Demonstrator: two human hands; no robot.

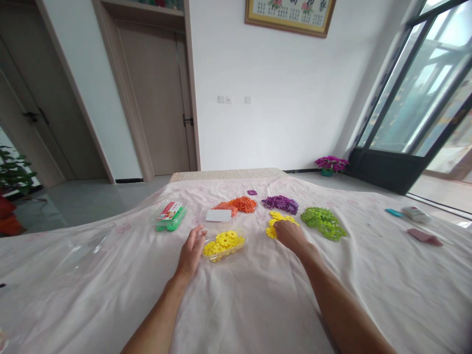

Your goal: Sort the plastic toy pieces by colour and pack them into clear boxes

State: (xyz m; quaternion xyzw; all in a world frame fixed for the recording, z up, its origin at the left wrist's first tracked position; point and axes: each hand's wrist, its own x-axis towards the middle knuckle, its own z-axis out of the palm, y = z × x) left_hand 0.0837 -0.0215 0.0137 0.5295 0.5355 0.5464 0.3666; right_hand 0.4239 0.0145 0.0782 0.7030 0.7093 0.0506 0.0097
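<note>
A clear plastic box (pixel 236 248) of yellow flower-shaped pieces (pixel 225 239) stands on the cloth in front of me. My left hand (pixel 191 251) grips its left end, with the fingers curled at the rim. Over to the right, my right hand (pixel 289 233) reaches down into a small pile of loose yellow flower-shaped pieces (pixel 272 231). Its fingers are bent and closed on the yellow pieces, their tips mostly hidden by the hand. The box's lid (pixel 218 216), with a white label, seems to stand open behind the yellow pieces.
Orange pieces (pixel 244 204), purple pieces (pixel 282 204) and green pieces (pixel 322 222) lie in heaps on the bedsheet-like cloth (pixel 236 305). A labelled box (pixel 169 215) with green contents stands left. Clear plastic (pixel 86 250) lies farther left; a pink item (pixel 424 236) lies right.
</note>
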